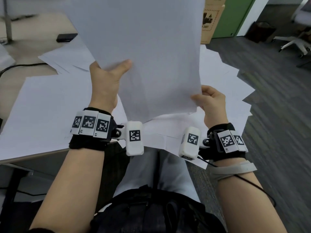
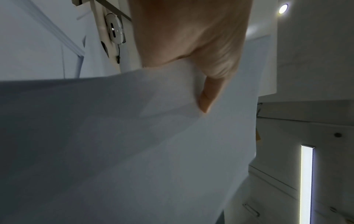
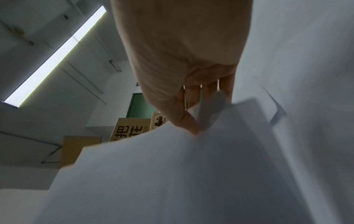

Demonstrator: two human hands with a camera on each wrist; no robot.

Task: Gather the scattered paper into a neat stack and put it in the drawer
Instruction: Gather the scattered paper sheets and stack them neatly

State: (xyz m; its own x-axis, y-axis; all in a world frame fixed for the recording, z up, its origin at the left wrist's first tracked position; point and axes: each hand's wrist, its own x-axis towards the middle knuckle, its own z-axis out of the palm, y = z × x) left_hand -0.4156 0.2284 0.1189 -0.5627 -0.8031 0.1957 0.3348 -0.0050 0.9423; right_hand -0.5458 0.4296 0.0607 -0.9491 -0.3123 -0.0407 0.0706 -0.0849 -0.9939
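Observation:
A sheaf of white paper is held up in the air above the desk, tilted towards me. My left hand grips its left edge, thumb on the near face, fingers hidden behind. My right hand pinches the lower right corner. In the left wrist view the thumb presses on the held paper. In the right wrist view the thumb and fingers pinch the paper's edge. More loose sheets lie fanned over the desk, some overhanging its right edge. No drawer is in view.
A black flat box and a dark cable lie on the desk at the back left. A cardboard box and a green panel stand behind. An office chair base is on the carpet at right.

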